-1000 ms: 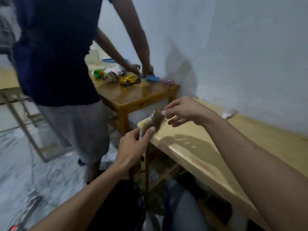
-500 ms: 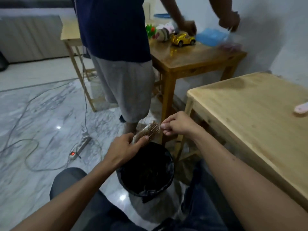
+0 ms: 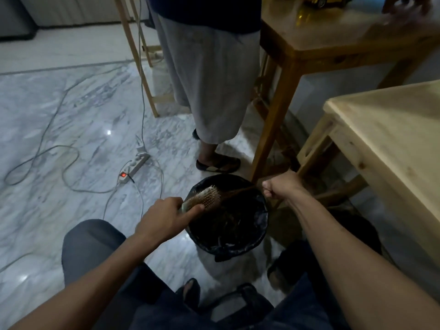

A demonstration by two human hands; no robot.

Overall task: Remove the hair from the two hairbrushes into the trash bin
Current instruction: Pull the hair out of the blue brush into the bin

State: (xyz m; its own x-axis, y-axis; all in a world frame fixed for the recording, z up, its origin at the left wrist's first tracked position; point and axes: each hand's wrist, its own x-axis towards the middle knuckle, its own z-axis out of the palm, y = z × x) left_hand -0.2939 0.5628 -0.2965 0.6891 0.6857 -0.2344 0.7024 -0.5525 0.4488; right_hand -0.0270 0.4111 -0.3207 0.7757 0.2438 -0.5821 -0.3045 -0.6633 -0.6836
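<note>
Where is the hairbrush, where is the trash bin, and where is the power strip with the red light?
hairbrush [image 3: 205, 199]: head view, on the bristle pad.
trash bin [image 3: 260, 214]: head view, on the right rim of the black liner.
power strip [image 3: 136, 165]: head view, on the white body lying on the floor.

The hairbrush [image 3: 205, 199] is over the trash bin [image 3: 258, 236], left of the table [image 3: 392, 139].

Setting: home room | marble floor [image 3: 71, 110], power strip [image 3: 135, 166] (switch lit red), wooden tables [image 3: 385, 129], toy car [image 3: 321, 1].
</note>
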